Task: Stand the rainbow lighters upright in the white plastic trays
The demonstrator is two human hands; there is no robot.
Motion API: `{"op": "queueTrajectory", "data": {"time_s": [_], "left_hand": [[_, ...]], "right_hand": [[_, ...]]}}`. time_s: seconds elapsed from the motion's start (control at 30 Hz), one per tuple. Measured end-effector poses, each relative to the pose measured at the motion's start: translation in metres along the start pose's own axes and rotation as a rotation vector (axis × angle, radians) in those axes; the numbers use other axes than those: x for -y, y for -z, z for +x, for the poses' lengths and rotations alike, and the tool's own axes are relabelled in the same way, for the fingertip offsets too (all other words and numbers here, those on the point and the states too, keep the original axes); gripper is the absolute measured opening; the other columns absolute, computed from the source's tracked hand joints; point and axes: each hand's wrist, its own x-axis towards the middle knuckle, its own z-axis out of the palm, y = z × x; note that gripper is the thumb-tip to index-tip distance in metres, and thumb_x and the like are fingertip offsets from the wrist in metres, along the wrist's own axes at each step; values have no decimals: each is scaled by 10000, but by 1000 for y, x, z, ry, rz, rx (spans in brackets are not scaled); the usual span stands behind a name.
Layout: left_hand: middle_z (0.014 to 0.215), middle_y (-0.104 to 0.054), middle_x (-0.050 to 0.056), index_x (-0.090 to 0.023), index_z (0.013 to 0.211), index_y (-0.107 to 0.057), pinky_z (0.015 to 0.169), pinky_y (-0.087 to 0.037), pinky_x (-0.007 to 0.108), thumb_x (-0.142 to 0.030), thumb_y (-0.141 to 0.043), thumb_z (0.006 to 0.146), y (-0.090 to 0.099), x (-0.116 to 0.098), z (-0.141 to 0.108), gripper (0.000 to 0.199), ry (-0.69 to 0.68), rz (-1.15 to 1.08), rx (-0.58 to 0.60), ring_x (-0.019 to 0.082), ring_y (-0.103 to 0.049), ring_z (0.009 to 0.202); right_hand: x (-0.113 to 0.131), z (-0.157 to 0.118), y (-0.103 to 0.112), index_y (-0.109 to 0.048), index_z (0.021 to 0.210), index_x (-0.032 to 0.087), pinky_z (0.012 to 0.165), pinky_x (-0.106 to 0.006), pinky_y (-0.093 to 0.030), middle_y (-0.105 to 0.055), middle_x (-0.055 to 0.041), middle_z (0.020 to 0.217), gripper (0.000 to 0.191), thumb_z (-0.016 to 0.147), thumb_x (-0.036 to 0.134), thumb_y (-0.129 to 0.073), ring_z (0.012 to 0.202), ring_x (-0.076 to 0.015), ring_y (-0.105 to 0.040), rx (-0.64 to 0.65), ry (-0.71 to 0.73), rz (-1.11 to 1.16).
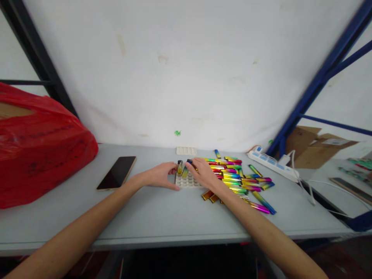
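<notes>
A white tray with rows of round-edged slots lies on the grey table. Two lighters stand in its back left part, one yellowish and one green-yellow. My left hand is at the tray's left edge, thumb and fingers apart, with the fingertips near the yellowish lighter. Over the tray's right side is my right hand, its fingers closed around a dark-topped lighter. Beside it, to the right, lies a pile of shiny multicoloured lighters, partly covered by my right forearm.
A second white tray lies near the wall. On the left are a black phone and a red plastic bag. A white power strip with cables and a cardboard box are on the right.
</notes>
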Motion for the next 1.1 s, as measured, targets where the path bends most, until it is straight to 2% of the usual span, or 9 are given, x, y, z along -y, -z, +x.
{"op": "queueTrajectory", "data": {"time_s": [0.07,0.17,0.27,0.4,0.57,0.73,0.83,1.0,1.1], "left_hand": [[1032,-711,50,-223,1019,-665,826,-518,355,-733,-905,636,0,0,0,682,6,-12,0,283,-670,922],[1020,-707,46,-226,1006,-662,822,-518,358,-729,-909,627,1,-2,0,677,7,-13,-3,289,-676,925],[1013,-701,48,-223,1005,-662,818,-516,356,-740,-895,642,1,-4,0,673,1,4,-4,287,-672,920],[1023,-710,55,-221,1052,-679,834,-523,359,-730,-896,646,1,-5,0,687,3,5,-7,288,-673,920],[1055,-723,68,-220,1084,-688,863,-527,376,-734,-894,640,2,-6,0,709,3,12,3,309,-686,950],[1090,-732,73,-223,1079,-685,870,-521,366,-727,-886,660,4,-8,0,686,20,19,24,309,-687,970],[1087,-727,74,-219,1092,-678,869,-521,362,-725,-882,664,4,-6,0,694,18,36,27,301,-685,964],[1051,-723,72,-215,1031,-664,838,-531,366,-774,-876,632,4,-5,-1,718,66,48,14,305,-687,938],[1076,-729,72,-215,1071,-673,846,-542,368,-753,-882,630,5,-8,-2,726,67,5,15,307,-691,952]], "right_hand": [[-1,2,1,-658,804,218,814,-335,-470,-693,-65,763,579,1176,579,-400,771,-224,-633,30,-33,-19],[-4,2,-2,-665,804,215,741,-315,-439,-694,-53,730,588,1170,600,-414,705,-212,-627,13,-64,-3],[-5,2,-9,-679,852,206,743,-300,-445,-731,-64,796,565,1164,608,-435,748,-212,-666,2,-50,3],[-4,6,-17,-715,962,169,809,-313,-474,-791,-119,931,496,1154,571,-498,869,-237,-725,95,14,-88],[-1,11,-15,-735,1089,124,800,-325,-486,-816,-158,1013,474,1158,532,-504,914,-261,-764,214,66,-191],[6,12,-13,-743,1193,138,814,-324,-468,-833,-156,1070,420,1160,494,-524,947,-264,-785,249,119,-303],[8,15,-11,-762,1137,142,802,-334,-438,-841,-154,1006,460,1168,512,-490,889,-264,-787,262,73,-397],[0,13,-1,-755,997,156,853,-331,-401,-824,-109,915,515,1133,599,-528,871,-226,-764,278,148,-386],[-14,13,11,-743,975,166,886,-329,-398,-810,-100,922,504,1181,530,-463,876,-208,-741,244,91,-385]]}}
